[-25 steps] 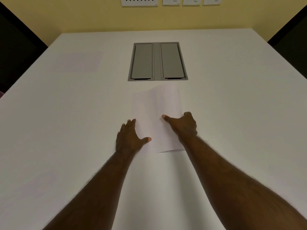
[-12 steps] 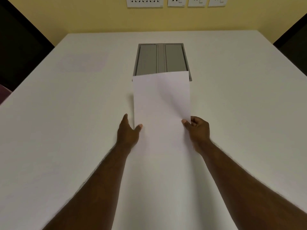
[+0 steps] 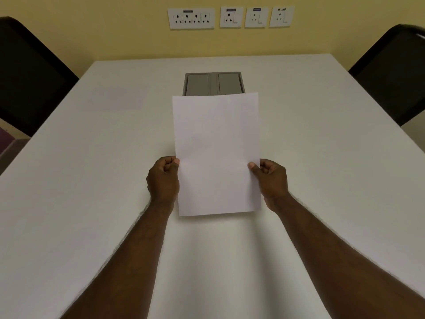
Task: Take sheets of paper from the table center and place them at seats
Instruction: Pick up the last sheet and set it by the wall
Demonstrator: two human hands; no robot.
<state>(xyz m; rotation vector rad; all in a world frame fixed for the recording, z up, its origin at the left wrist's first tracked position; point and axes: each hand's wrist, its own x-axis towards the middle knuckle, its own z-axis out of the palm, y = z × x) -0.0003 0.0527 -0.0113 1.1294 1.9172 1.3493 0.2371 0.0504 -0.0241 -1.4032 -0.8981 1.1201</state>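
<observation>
While held up over the white table (image 3: 69,203), sheet of paper (image 3: 217,153) pinched at both long edges: left hand (image 3: 163,178) curled shut on left edge, thumb on front face; right hand (image 3: 270,178) curled shut on right edge, thumb likewise on front. Sheet upright-ish, tilted toward camera, clear of tabletop, soft shadow below on table. Blank on visible face; no print or writing seen.

Recessed grey cable box (image 3: 213,84) set in table centre, beyond sheet; two flap lids side by side, both closed, contents hidden. Lower edge of box covered by top edge of sheet.

Second sheet (image 3: 118,97) flat on table, far left, near left chair; faint outline only, barely distinct from tabletop.

Wall sockets (image 3: 192,18) on yellow wall above far table edge: one wide plate with four outlets, then three single plates to its right. Small dark labels above some outlets, too small to read.

Dark chair back (image 3: 30,74) at left side of table, another dark chair back (image 3: 395,72) at right side. Purple-toned patch low at left edge, beyond table rim, not identifiable.

Both bare forearms reaching in from bottom of view, roughly symmetrical, nothing between them on table.
</observation>
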